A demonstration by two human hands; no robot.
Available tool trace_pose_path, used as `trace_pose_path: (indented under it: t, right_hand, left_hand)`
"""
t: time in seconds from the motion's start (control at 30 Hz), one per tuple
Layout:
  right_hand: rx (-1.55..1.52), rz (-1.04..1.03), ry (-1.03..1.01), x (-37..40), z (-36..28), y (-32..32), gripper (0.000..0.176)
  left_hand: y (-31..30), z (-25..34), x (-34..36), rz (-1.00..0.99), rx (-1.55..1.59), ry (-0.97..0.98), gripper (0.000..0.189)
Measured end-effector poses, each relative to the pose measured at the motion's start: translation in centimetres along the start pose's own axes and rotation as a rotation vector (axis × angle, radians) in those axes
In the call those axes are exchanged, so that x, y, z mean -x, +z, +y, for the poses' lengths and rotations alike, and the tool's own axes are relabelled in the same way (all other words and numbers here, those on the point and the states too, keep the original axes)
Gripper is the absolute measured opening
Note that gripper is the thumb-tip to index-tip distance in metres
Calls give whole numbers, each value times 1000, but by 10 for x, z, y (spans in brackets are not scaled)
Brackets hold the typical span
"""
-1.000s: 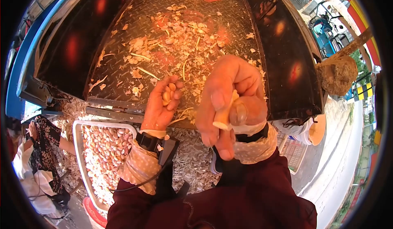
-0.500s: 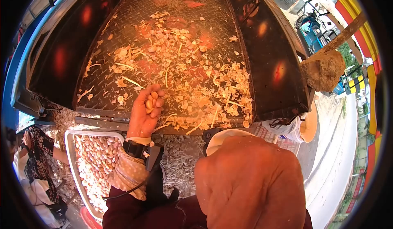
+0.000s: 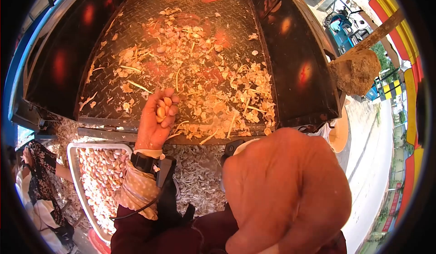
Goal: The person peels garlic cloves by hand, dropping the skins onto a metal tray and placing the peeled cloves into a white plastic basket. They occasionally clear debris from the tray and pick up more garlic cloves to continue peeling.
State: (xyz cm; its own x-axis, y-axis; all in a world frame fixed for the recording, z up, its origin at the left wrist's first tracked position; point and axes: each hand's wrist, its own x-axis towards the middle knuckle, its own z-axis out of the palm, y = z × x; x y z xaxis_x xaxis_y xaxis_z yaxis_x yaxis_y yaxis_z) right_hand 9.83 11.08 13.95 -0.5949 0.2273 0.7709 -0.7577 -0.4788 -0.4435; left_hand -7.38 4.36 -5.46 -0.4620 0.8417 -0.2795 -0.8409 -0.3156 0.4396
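Observation:
My left hand (image 3: 154, 124) is palm up at the near edge of a dark metal truck bed (image 3: 106, 77), its fingers curled around several peeled-looking garlic cloves (image 3: 164, 108). Close to the camera, my right hand (image 3: 286, 195) looms large with its back showing and its fingers bent under. Whatever those fingers hold, if anything, is hidden. On the bed in front lie loose garlic cloves (image 3: 161, 49), papery garlic skins (image 3: 220, 108) and dry stalks (image 3: 140, 87). A white-rimmed tub (image 3: 75, 172) full of garlic cloves (image 3: 102, 176) stands left of my left forearm.
Black side panels (image 3: 302, 58) with reddish glare wall the bed. At the right hangs a stone-like lump (image 3: 356, 72) by a wooden pole (image 3: 381, 33). Garlic waste (image 3: 195, 172) covers the ground below. Another person's arm (image 3: 63, 171) shows at the left; a parked vehicle (image 3: 340, 27) stands beyond.
The view has shifted slightly, moving the bed and tub a little left in the picture. My right hand has turned and moved slightly right; my left hand keeps holding the garlic cloves.

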Motion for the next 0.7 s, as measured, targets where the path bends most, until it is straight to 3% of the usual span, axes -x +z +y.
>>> trace_pose_path:
  t: [0.03, 0.07, 0.1, 0.17, 0.2, 0.23, 0.3, 0.37, 0.43, 0.57, 0.63, 0.7]
  right_hand:
    - [90, 15, 47, -3, 4, -12, 24]
    - [400, 45, 329, 5, 9, -37, 17]
    - [672, 90, 646, 7, 18, -57, 17]
    - [1220, -445, 518, 23, 42, -110, 26]
    - [1122, -232, 737, 23, 42, -117, 26]
    - [1008, -20, 943, 22, 38, -124, 28]
    - [1242, 136, 771, 24, 29, -169, 29]
    - [1380, 269, 752, 14, 16, -214, 23]
    - [1932, -66, 382, 12, 18, -274, 24]
    - [2112, -257, 427, 5, 35, -337, 17]
    - [2054, -547, 737, -2, 46, -343, 8]
    - [2006, -566, 794, -3, 45, -342, 6]
  left_hand:
    - [2, -2, 1, -83, 65, -49, 37]
    - [5, -3, 0, -169, 127, -94, 40]
    - [28, -15, 8, 134, -102, -32, 43]
    - [33, -19, 7, 152, 27, -39, 43]
    - [32, -19, 8, 175, 161, -48, 42]
    - [14, -14, 6, -123, 129, -134, 39]
    - [5, -15, 3, -128, 156, -127, 36]
    - [5, -14, 3, -124, 183, -115, 34]
    - [7, -13, 3, -73, 151, -102, 30]
    - [1, -14, -3, -92, 139, -100, 31]
    - [4, -11, -2, -84, 127, -76, 27]
    - [4, -9, -2, -62, 131, -75, 27]
